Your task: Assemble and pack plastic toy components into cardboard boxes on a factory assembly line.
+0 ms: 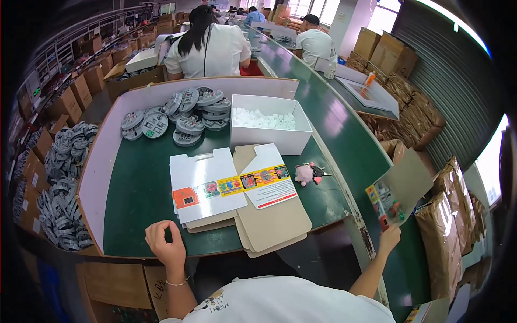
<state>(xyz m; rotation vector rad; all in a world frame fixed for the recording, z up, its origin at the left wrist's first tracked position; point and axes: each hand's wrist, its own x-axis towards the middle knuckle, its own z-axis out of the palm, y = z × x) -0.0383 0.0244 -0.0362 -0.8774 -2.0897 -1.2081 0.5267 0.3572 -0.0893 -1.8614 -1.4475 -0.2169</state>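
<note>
My left hand [166,242] rests at the table's near edge, its fingers loosely curled with nothing visible in them. Out to the right, my right hand [390,238] grips the lower end of a printed cardboard box [389,200] over the green conveyor belt. Its printed side shows a picture, and a plain grey-brown panel stands out from it. Between my hands lie two overlapping stacks of flat carton blanks, a white printed one [202,169] on the left and a grey-brown one [274,218] on the right.
Behind the cartons stand piled grey round plastic parts [186,102] and a white box [272,141] of small white pieces. A pink plush keychain [304,174] lies beside the cartons. A low partition [94,177] edges the table. Wrapped brown bundles [444,215] line the belt's right side.
</note>
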